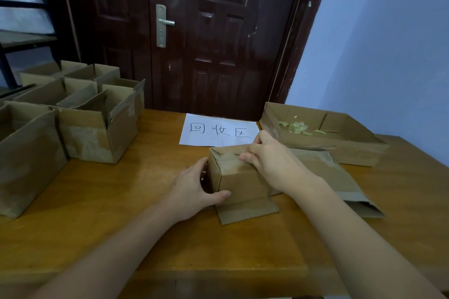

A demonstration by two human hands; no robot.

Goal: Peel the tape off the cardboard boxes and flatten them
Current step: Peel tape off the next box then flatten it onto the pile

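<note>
On table: small box (239, 177) between left hand (194, 189), right hand (269, 160).

Near centre on the table (136, 204): small box (239, 177), left hand (194, 192) at its left end, right hand (269, 160) on top. Far left: open boxes (97, 133). Behind: paper sheet (218, 130). Right: flattened cardboard (340, 182); beyond it, tray box (359, 150) holding tape scraps (297, 127).

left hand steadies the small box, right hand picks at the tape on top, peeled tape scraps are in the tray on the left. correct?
Not quite. The head view shows the tape scraps in the tray on the right; the left side holds open boxes. The rest holds: left hand steadies the small box, right hand works at the tape on top.
</note>
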